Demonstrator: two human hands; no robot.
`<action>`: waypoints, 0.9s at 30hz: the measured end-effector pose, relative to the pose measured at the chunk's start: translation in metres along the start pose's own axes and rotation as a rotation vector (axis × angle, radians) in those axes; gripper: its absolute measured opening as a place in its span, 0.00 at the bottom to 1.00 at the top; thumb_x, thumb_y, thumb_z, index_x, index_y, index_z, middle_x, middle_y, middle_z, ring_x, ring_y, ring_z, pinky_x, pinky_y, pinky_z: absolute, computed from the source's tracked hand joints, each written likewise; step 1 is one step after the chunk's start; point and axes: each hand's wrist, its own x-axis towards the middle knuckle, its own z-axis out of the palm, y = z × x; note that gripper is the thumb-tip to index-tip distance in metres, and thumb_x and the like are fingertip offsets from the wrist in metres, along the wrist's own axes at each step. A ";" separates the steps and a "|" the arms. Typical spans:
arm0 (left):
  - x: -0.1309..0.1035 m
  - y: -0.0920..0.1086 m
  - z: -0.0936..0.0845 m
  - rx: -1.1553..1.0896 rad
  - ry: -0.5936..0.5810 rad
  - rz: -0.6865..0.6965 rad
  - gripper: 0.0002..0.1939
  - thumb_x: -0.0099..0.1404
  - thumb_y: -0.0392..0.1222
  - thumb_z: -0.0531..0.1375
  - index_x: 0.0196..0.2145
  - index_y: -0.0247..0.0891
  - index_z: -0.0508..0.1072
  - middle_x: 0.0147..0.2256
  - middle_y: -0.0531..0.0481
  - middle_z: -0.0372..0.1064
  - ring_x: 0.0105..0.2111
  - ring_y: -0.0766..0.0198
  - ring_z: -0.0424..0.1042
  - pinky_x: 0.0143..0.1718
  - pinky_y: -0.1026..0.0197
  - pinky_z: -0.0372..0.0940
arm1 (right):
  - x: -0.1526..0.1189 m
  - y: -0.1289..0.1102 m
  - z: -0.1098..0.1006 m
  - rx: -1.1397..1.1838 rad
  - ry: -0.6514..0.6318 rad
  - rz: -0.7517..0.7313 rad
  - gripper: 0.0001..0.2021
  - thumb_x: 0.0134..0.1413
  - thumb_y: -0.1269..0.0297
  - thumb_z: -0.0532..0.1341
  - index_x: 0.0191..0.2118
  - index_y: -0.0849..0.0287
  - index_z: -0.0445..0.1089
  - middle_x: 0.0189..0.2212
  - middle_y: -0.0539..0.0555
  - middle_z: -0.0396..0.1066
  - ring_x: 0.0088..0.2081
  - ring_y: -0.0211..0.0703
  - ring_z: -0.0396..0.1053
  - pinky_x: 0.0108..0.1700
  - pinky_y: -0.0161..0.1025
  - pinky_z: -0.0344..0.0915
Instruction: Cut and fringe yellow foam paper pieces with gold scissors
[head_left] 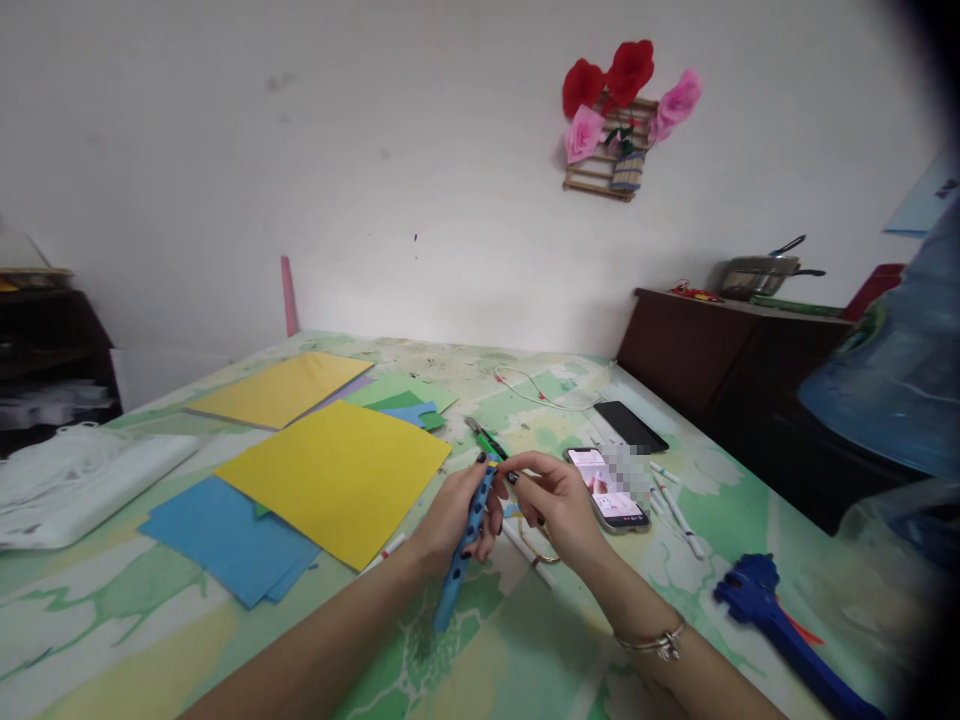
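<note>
A rolled blue paper tube (452, 585) with dark spots slants up and away from me, its lower end hanging free just above the table. My left hand (446, 512) is closed around its upper part, thumb along the side. At the tube's top end, where a bit of yellow shows, the fingertips of my right hand (559, 500) are pinched together. Whatever lies between those fingertips is too small to make out. Beneath my hands are white marker pens (525, 550) and a gold-coloured ring-shaped piece (546, 556), partly hidden.
Yellow sheets (345, 480), blue sheets (232, 545) and green paper (409, 395) lie to the left. A cutter (486, 437) is beyond my hands. On the right are a lit phone (607, 490), a dark phone (632, 425), more markers (681, 520) and a blue plastic tool (780, 625).
</note>
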 end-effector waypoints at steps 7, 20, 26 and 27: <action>0.001 -0.002 -0.003 0.017 0.003 0.017 0.20 0.63 0.51 0.46 0.22 0.35 0.63 0.13 0.53 0.62 0.07 0.72 0.58 0.07 0.72 0.43 | 0.000 -0.001 0.001 -0.012 -0.025 0.004 0.08 0.43 0.68 0.60 0.32 0.61 0.71 0.20 0.48 0.68 0.14 0.28 0.55 0.15 0.29 0.52; 0.005 0.014 -0.017 0.166 0.323 0.223 0.20 0.61 0.52 0.51 0.18 0.36 0.62 0.15 0.57 0.53 0.15 0.73 0.54 0.16 0.70 0.51 | 0.007 0.016 -0.002 -0.004 -0.018 0.002 0.15 0.38 0.73 0.61 0.38 0.58 0.68 0.34 0.51 0.69 0.24 0.34 0.66 0.28 0.35 0.66; 0.007 0.016 -0.020 0.061 0.299 0.228 0.19 0.60 0.54 0.52 0.23 0.35 0.65 0.17 0.57 0.54 0.15 0.73 0.53 0.16 0.70 0.49 | 0.007 0.020 0.000 -0.013 -0.008 0.028 0.08 0.41 0.70 0.61 0.32 0.60 0.68 0.30 0.51 0.71 0.23 0.35 0.69 0.29 0.36 0.66; 0.007 0.016 -0.020 0.039 0.281 0.230 0.19 0.60 0.54 0.53 0.23 0.35 0.66 0.17 0.57 0.54 0.15 0.73 0.52 0.15 0.70 0.49 | 0.007 0.021 0.001 -0.011 -0.010 0.035 0.07 0.41 0.70 0.62 0.32 0.60 0.68 0.29 0.51 0.72 0.24 0.36 0.69 0.29 0.36 0.66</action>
